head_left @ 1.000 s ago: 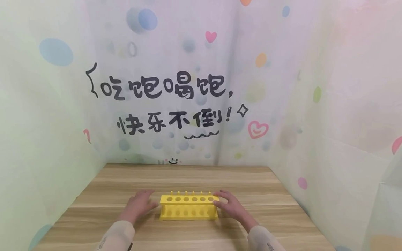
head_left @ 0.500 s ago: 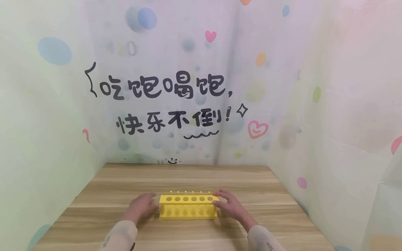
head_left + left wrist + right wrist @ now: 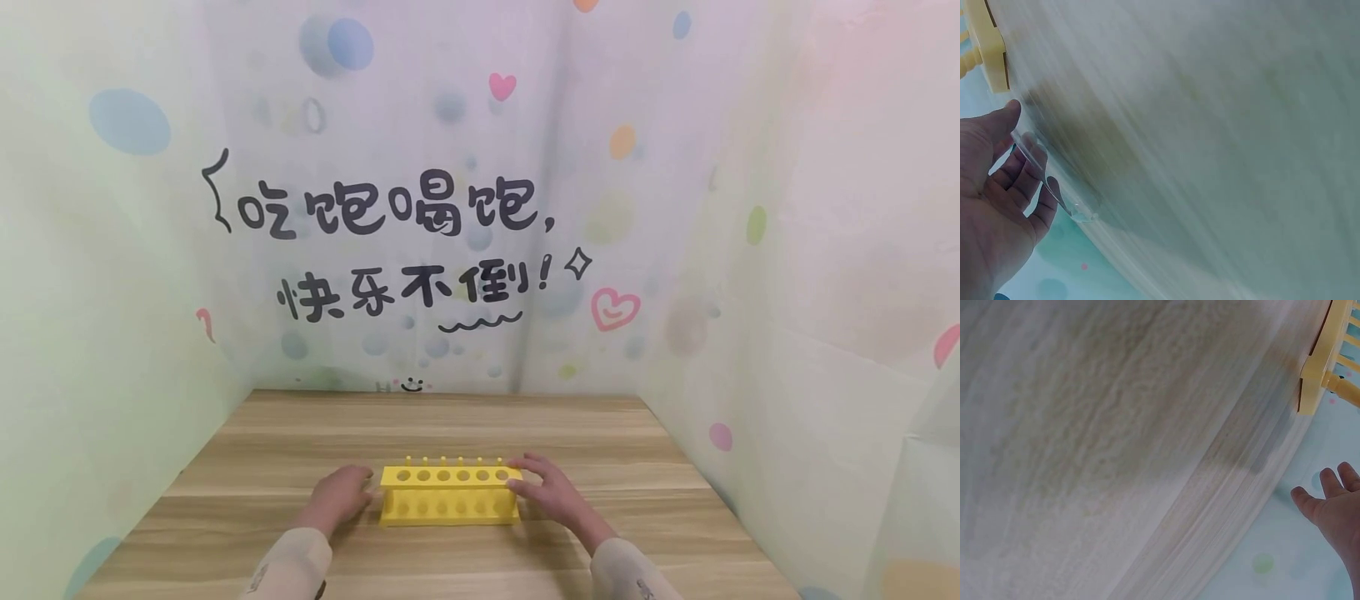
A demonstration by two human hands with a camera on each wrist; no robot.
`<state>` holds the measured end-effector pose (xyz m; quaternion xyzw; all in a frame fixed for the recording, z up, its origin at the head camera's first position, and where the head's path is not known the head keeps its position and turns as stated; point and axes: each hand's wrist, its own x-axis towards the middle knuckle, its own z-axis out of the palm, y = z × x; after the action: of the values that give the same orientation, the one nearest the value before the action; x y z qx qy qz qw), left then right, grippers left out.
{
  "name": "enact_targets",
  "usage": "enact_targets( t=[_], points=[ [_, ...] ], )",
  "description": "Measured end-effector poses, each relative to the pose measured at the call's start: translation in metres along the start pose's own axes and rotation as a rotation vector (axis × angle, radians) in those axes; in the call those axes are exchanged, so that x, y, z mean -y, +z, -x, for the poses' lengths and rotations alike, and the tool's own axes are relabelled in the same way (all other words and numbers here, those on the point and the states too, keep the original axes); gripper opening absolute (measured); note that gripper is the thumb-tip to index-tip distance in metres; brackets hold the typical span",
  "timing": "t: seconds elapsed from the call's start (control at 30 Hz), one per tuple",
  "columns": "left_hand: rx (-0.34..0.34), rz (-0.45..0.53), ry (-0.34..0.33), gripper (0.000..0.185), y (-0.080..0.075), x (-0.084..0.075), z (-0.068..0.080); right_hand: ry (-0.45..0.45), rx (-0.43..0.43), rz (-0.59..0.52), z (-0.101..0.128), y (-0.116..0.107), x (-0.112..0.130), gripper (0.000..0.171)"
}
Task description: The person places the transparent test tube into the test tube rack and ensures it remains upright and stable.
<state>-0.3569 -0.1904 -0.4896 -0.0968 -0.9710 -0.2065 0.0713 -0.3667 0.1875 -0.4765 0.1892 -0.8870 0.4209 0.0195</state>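
Head view. One yellow rack (image 3: 452, 496), upright on the wood-grain table (image 3: 525, 425), between my two hands; six round holes along its top shelf, six short pegs (image 3: 444, 461) in a row behind them. My left hand (image 3: 341, 497): just beside the rack's left end, apart from it, fingers drawn inward, back of the hand uppermost. My right hand (image 3: 553, 493): at the rack's right end, thumb at the front edge of the top shelf and forefinger at the back edge, holding that end between them. Two pale sleeves (image 3: 291, 560), one on each of my forearms, dark print on both. One pale backdrop (image 3: 420, 125) behind the table, with coloured spots, hearts and black lettering (image 3: 437, 204).

Left wrist view. One clear tube, see-through (image 3: 1063, 181), slanting across my left fingertips; my fingers curl about it, thumb at its upper end. A corner of the rack above, near my thumb, clear of it.

Right wrist view. Part of my right hand at the edge, the fingers in sight spread apart; thumb and forefinger contact cannot be told here. The rack's end above, pegs showing.
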Motion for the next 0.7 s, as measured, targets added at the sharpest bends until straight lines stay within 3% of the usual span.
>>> enact_targets(
  t=[0.3, 0.7],
  points=[
    [0.009, -0.008, -0.011, 0.029, 0.000, 0.004, 0.002, 0.009, 0.011, -0.005, 0.000, -0.001, 0.000, 0.047],
    [-0.049, 0.059, -0.028, 0.030, -0.014, 0.007, 0.003, 0.015, 0.006, -0.004, -0.001, 0.000, -0.002, 0.047]
  ],
)
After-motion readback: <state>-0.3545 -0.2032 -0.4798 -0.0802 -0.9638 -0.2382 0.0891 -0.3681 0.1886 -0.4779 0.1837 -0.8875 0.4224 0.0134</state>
